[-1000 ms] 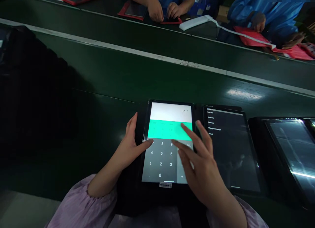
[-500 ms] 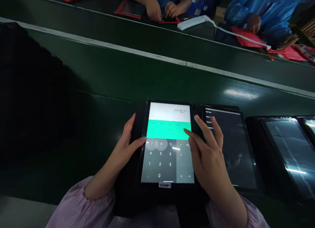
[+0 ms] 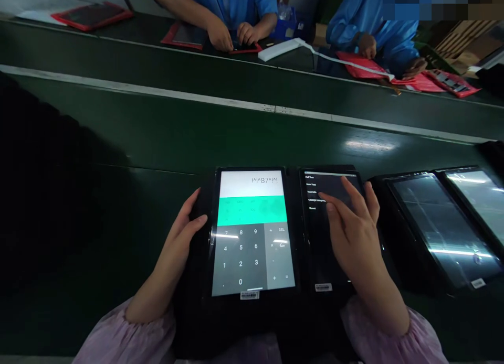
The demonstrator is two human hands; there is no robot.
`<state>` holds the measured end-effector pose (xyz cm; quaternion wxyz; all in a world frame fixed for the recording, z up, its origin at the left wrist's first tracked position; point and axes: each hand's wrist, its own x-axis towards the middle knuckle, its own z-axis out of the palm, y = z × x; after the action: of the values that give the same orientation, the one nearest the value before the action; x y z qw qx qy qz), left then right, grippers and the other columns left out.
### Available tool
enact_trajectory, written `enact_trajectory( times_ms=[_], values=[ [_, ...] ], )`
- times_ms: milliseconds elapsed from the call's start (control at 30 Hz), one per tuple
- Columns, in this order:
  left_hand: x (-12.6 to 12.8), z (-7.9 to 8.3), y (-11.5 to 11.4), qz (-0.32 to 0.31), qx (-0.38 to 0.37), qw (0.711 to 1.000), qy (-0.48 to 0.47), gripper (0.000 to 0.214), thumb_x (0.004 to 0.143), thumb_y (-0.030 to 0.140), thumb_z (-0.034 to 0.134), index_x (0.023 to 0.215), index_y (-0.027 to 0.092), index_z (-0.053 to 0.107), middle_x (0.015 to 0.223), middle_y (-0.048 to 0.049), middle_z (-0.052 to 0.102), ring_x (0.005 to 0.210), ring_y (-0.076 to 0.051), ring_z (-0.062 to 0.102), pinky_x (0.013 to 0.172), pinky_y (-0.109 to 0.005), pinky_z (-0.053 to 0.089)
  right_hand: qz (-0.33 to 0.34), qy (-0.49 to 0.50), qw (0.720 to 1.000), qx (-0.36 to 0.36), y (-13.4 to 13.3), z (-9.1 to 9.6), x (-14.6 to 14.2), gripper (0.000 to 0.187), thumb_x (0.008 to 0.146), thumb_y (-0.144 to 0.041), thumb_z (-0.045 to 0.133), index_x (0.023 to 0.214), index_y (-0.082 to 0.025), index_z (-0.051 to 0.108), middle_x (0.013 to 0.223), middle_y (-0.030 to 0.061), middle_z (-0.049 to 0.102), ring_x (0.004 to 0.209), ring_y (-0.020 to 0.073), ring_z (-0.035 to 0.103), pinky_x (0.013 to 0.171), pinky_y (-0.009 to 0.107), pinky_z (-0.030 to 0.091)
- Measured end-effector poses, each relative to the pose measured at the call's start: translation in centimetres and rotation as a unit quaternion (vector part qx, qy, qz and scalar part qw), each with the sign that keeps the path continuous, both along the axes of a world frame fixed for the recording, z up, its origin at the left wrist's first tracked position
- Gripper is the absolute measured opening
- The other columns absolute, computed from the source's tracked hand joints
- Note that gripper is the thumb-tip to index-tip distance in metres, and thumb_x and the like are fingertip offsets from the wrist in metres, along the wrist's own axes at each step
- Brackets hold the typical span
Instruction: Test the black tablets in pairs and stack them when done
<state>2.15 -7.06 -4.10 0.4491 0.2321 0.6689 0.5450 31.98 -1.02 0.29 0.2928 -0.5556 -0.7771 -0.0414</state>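
Observation:
A lit tablet (image 3: 252,256) lies in front of me, showing a calculator with a white display, a green band and grey number keys. My left hand (image 3: 179,241) is at its left edge, fingers stretched and thumb tip by the frame; whether it touches cannot be made out. To the right, a second tablet (image 3: 317,248) shows a dark screen with a short list in white letters. Over that screen is my right hand (image 3: 356,230), fingers apart and holding nothing. Its index fingertip points at the list, at or just above the glass.
More tablets (image 3: 429,212) with dark, reflecting screens lie at the right on the green table (image 3: 232,130). A black bulky shape (image 3: 43,196) fills the left. Across a pale strip (image 3: 173,94), two people in blue handle red sleeves (image 3: 362,65) beside a white foam piece (image 3: 281,48).
My right hand has moved from the calculator tablet to the second tablet. More characters stand in the calculator display. The view has shifted, and my left thumb has drawn back from the screen edge.

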Motion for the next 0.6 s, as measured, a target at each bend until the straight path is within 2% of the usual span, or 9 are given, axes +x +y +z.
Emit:
enact_trajectory(
  times_ms=[133,300,433,533,600],
  values=[
    [-0.3,0.0,1.5,0.014,0.004,1.000,0.013,0.063,0.079,0.038,0.078,0.141,0.029,0.071,0.152,-0.0055,0.069,0.155,-0.039,0.050,0.125,-0.049,0.048,-0.021,-0.008,1.000,-0.015,0.9,-0.7,1.8,0.053,0.115,-0.047,0.036,0.124,-0.023,0.082,0.159,0.0136,0.060,0.164,0.0440,0.030,0.129,0.079,0.027],
    [0.2,1.0,4.6,0.030,0.046,0.998,0.014,0.062,0.075,0.031,0.076,0.136,0.028,0.072,0.153,-0.0071,0.068,0.153,-0.035,0.053,0.127,-0.045,0.045,-0.003,0.012,1.000,0.002,0.8,-0.4,2.3,0.053,0.115,-0.045,0.035,0.122,-0.024,0.083,0.154,0.0131,0.064,0.159,0.0419,0.040,0.127,0.076,0.034],
    [-0.3,1.1,6.7,0.019,0.030,0.999,-0.016,0.070,0.071,0.024,0.077,0.140,0.027,0.069,0.147,-0.0086,0.072,0.144,-0.036,0.061,0.121,-0.047,0.052,-0.023,0.049,0.998,0.030,-0.1,0.5,3.5,0.053,0.115,-0.050,0.038,0.120,-0.024,0.083,0.153,0.0116,0.066,0.156,0.0452,0.044,0.121,0.077,0.043],
    [-1.3,0.4,7.2,-0.014,0.015,1.000,-0.021,0.079,0.066,0.022,0.084,0.143,0.029,0.066,0.146,-0.0080,0.072,0.141,-0.036,0.064,0.117,-0.046,0.056,-0.030,0.062,0.997,0.022,-1.1,1.0,4.6,0.052,0.115,-0.051,0.039,0.120,-0.024,0.083,0.151,0.0120,0.068,0.153,0.0451,0.049,0.116,0.073,0.049],
    [-1.7,0.0,7.2,-0.030,0.012,0.999,-0.015,0.087,0.062,0.020,0.089,0.145,0.031,0.065,0.145,-0.0076,0.073,0.140,-0.036,0.065,0.115,-0.044,0.058,-0.029,0.064,0.997,0.015,-1.8,1.3,5.4,0.050,0.115,-0.050,0.040,0.120,-0.023,0.082,0.150,0.0131,0.068,0.152,0.0442,0.050,0.117,0.073,0.048]
  ],
)
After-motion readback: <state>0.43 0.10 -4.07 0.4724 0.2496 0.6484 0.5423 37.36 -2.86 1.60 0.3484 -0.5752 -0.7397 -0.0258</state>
